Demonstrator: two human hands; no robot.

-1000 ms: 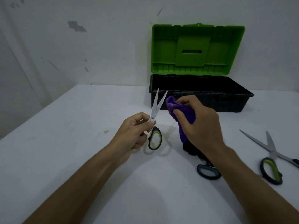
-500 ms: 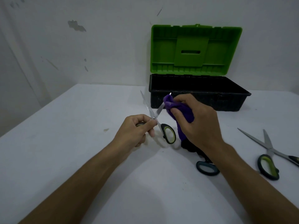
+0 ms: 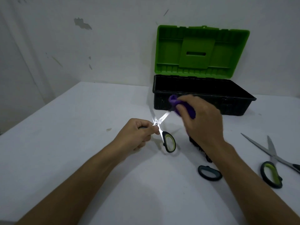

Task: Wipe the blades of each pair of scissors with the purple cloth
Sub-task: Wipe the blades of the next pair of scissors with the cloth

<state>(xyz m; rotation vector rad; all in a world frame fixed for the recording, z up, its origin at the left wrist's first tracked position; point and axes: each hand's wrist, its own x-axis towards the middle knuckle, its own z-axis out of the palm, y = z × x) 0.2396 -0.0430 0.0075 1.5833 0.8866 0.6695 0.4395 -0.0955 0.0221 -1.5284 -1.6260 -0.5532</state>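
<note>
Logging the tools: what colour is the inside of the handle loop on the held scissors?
Yellow-green inside a black outer rim, on the held scissors; clearest in the head view.

Open scissors held above the table, blades splayed toward 11 and 1 o'clock; bunched purple cloth wraps the 1 o'clock blade tip.

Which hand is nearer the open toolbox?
Right hand, gripping the purple cloth, sits just before the toolbox; left hand holds scissors farther left.
</note>
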